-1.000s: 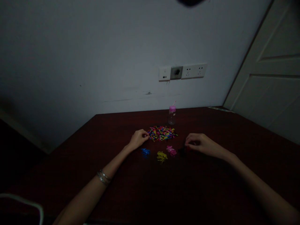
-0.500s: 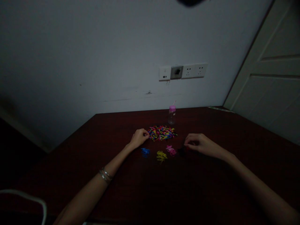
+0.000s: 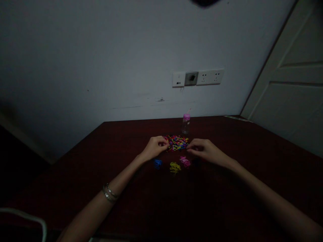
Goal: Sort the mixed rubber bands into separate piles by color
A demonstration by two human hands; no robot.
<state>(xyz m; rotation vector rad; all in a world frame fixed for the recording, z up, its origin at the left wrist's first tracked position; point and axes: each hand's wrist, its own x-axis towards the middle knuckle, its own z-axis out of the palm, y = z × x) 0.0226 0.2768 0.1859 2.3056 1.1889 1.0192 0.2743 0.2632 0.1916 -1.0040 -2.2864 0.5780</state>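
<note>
Hands at a pile of small loops on a dark red counter (image 3: 121, 137). The mixed pile (image 3: 177, 144), of many colors, lies between the left hand (image 3: 153, 148) and the right hand (image 3: 208, 151). Each hand has its thumb and fingertips drawn close together, the left at the pile's left edge, the right at its right edge; whether either pinches a loop cannot be told in the dim light. Nearer the viewer lie three separate bunches: blue loops (image 3: 157, 164) below the left hand, yellow loops (image 3: 175, 167) in the middle, and pink loops (image 3: 185, 162) just beside the yellow, to their right. Behind the pile stands an upright clear bottle (image 3: 186, 127) with a pink lid. Bracelets (image 3: 109, 193) encircle the left wrist. Sockets (image 3: 209, 77) are set in the wall (image 3: 101, 60) beyond.
</note>
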